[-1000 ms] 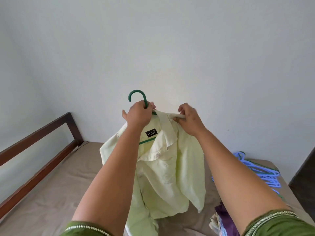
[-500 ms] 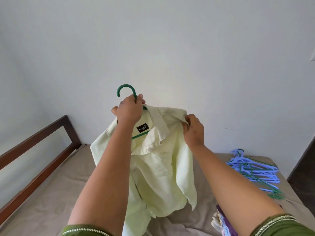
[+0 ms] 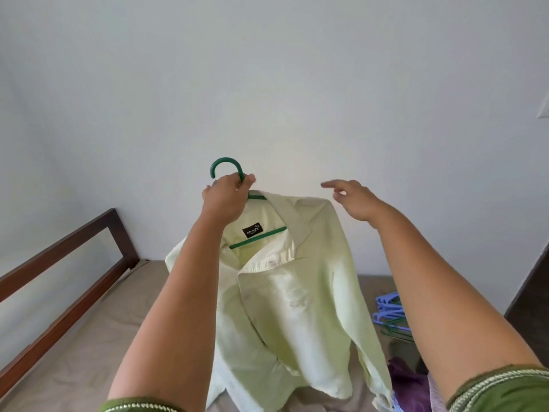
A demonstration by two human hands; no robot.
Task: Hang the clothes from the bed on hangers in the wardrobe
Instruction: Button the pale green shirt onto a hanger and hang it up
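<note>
Above bed (image 3: 89,337), shirt (image 3: 297,292) hung on green hanger (image 3: 227,166). My left hand (image 3: 227,200) gripped hanger neck; right hand (image 3: 353,200) hovered just beside shirt shoulder, fingers loose, holding nothing. Spare hangers (image 3: 389,315) lay right, on bed.

Shirt (image 3: 300,295): thin matt cloth, creased. Hanger (image 3: 227,168): smooth green plastic. Bed frame (image 3: 71,254): dark semi-gloss wood. Bed sheet (image 3: 89,346): matt wrinkled cloth.

shirt (image 3: 297,292): pale lime green, black neck label (image 3: 251,232)
held hanger (image 3: 227,168): dark green
hanger pile (image 3: 390,315): blue, some green
sleeve cuffs (image 3: 502,388): olive green, white stitched trim
bed frame (image 3: 68,263): dark brown
sheet (image 3: 89,337): taupe
</note>
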